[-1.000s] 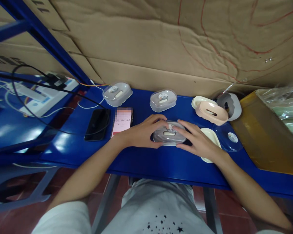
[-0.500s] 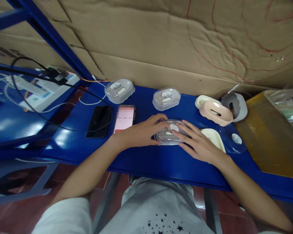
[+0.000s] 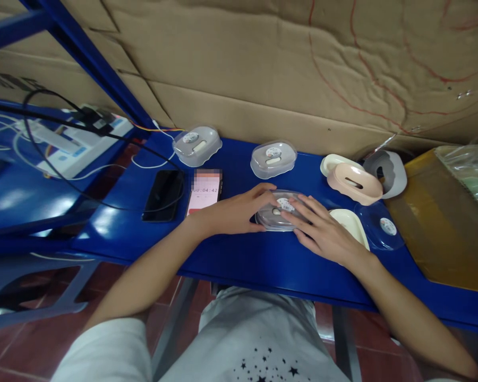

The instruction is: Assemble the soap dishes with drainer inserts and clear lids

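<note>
A grey soap box with a clear lid (image 3: 269,218) lies on the blue table in front of me, a round sticker on its top. My left hand (image 3: 249,211) grips its left end, thumb at the near edge and fingers over the far edge. Spread fingers of my right hand (image 3: 322,231) rest on the lid's right part and hide that end. Just right of it, partly under my right hand, is a cream soap dish part (image 3: 350,223). Beside that lies a loose clear lid (image 3: 372,225) with a sticker.
Two lidded soap boxes, one at the back left (image 3: 207,154) and one at the back middle (image 3: 282,165), stand along the cardboard. Cream, pink (image 3: 342,185) and grey parts (image 3: 396,178) are piled back right, near a carton (image 3: 442,223). Two phones, one black (image 3: 163,193), one lit (image 3: 205,195), lie left beneath a cable.
My left hand's fingers have drawn back a little toward the box's left edge. The right hand stays spread over the lid. The phone's timer has gone up by one second.
</note>
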`<action>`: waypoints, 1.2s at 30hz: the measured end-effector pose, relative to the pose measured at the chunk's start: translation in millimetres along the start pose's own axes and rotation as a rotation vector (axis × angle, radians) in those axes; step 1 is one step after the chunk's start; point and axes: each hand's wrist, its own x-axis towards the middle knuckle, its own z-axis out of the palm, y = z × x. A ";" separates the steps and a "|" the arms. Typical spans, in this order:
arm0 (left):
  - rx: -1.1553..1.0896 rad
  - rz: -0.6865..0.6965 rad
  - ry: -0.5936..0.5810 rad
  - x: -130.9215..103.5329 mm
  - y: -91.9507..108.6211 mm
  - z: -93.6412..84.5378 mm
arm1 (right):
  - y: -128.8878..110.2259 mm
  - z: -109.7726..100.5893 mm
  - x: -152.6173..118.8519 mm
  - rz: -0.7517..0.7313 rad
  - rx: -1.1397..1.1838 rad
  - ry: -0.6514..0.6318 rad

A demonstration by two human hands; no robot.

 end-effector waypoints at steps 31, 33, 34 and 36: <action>0.730 -0.212 0.380 93.6 23.6 28.9 | 14.9 -14.0 -4.4 0.219 -0.148 0.130; 0.710 -0.256 0.416 85.8 18.7 26.2 | 17.9 -21.3 -6.6 0.252 -0.155 0.123; 0.706 -0.278 0.427 80.6 15.6 24.0 | 20.7 -25.6 -8.5 0.276 -0.158 0.121; 0.714 -0.328 0.441 69.4 8.6 18.1 | 28.9 -33.9 -13.9 0.337 -0.182 0.130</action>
